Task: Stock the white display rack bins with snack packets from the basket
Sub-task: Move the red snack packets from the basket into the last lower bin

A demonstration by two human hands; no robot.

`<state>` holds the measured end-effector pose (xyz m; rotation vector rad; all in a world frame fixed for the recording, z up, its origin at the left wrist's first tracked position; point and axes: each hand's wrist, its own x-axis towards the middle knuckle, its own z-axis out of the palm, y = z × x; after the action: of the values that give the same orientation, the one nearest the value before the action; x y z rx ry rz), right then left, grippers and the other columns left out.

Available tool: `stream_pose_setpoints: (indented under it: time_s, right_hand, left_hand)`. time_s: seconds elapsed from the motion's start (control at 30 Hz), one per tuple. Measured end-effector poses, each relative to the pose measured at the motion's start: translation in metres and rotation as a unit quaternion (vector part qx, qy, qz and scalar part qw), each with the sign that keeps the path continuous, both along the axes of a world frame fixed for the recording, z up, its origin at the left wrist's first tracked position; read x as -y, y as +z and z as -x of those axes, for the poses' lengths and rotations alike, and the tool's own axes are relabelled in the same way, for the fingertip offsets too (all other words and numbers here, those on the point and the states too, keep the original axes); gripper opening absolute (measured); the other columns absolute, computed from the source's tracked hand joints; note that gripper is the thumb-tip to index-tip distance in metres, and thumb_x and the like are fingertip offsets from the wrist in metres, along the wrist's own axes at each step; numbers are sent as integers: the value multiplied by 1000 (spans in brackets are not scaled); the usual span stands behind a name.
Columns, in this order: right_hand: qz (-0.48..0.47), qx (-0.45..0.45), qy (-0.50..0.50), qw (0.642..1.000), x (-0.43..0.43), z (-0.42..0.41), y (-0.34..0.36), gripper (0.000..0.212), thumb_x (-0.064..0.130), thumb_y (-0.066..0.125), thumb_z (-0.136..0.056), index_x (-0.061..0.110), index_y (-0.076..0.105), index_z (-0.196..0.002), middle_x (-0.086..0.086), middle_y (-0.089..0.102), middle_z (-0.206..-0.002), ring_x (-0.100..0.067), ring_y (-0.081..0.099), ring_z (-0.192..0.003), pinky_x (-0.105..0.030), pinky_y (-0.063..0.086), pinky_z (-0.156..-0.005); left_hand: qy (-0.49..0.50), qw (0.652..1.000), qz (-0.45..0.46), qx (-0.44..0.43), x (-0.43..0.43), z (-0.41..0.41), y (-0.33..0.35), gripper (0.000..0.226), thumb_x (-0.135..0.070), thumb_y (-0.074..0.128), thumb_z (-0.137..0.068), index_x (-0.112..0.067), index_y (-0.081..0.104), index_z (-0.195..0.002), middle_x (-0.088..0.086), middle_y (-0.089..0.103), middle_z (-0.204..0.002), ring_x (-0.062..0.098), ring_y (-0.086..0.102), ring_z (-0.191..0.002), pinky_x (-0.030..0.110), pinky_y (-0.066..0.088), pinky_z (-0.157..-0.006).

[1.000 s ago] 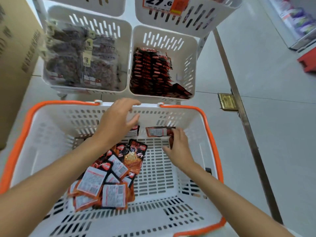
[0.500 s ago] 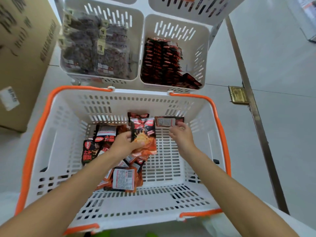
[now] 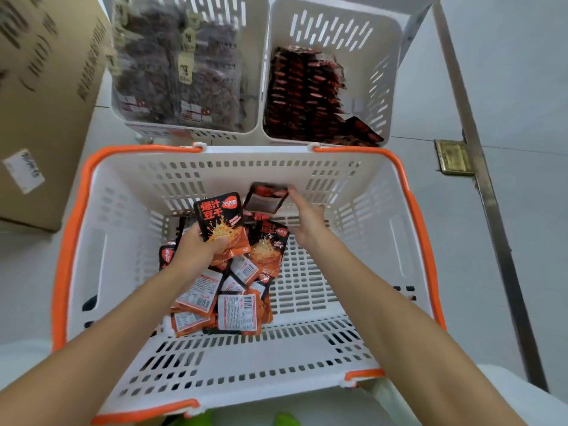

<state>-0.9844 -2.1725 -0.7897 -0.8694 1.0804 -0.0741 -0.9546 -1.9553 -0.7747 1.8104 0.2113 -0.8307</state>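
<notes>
Head view looks down into a white slotted plastic basket with an orange rim (image 3: 72,235), where a heap of small orange-and-black foil snack packets (image 3: 236,302) lies left of centre. The left hand (image 3: 196,252) grips one upright packet (image 3: 219,219) at its lower part, thumb across the front. The right hand (image 3: 309,221), apart from the left, pinches a second dark packet (image 3: 266,199) by its edge near the basket's far wall.

These packets look light, thin and pliant, with glossy film that may slip. The flat sealed edges seem the surest hold, and several should stack in one grip.

Beyond the basket, the far right white rack bin (image 3: 335,32) already holds rows of matching packets.

Large characters on the held front read 爆汁豆干; the small oval logo beside them is unclear. Packet backs carry white barcode labels, too fine to read. Print on the brown cardboard box (image 3: 46,87) at far left is blurred.
</notes>
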Motion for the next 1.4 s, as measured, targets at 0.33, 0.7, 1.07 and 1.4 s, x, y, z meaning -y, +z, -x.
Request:
stream_pose_setpoints:
  time_s: [0.33, 0.7, 1.07, 1.4]
  right_hand:
    - [114, -27, 364, 924, -30, 22, -3, 74, 48, 63, -90, 29, 29, -152, -2, 38, -153, -21, 39, -138, -40, 35, -109]
    - [468, 58, 368, 801, -60, 19, 30, 31, 32, 49, -103, 12, 73, -104, -4, 67, -111, -13, 61, -100, -35, 48, -88]
    - [305, 95, 581, 748, -47, 32, 44, 39, 36, 60, -97, 28, 59, -135, 0, 38, -152, -16, 35, -140, -41, 30, -116]
    - [585, -121, 652, 467, -18, 95, -61, 87, 38, 67, -91, 30, 12, -157, -10, 4, -165, -34, 22, -145, -49, 33, -112]
  left_hand:
    - [87, 994, -43, 44, -15, -4, -1, 21, -8, 62, -93, -18, 55, -110, -1, 67, -95, 25, 66, -92, 42, 54, -82]
    - [8, 997, 68, 47, -21, 4, 25, 39, -27, 58, -98, -28, 44, -135, -4, 65, -117, 16, 66, -104, 30, 55, -82]
    - [30, 974, 161, -156, -15, 0, 26, 70, -13, 77, -82, -12, 36, -139, 17, 70, -117, 39, 68, -104, 51, 58, -86]
    - [59, 991, 86, -82, -38, -10, 12, 40, -12, 68, -91, -11, 55, -128, 13, 70, -115, 27, 70, -99, 40, 56, -83]
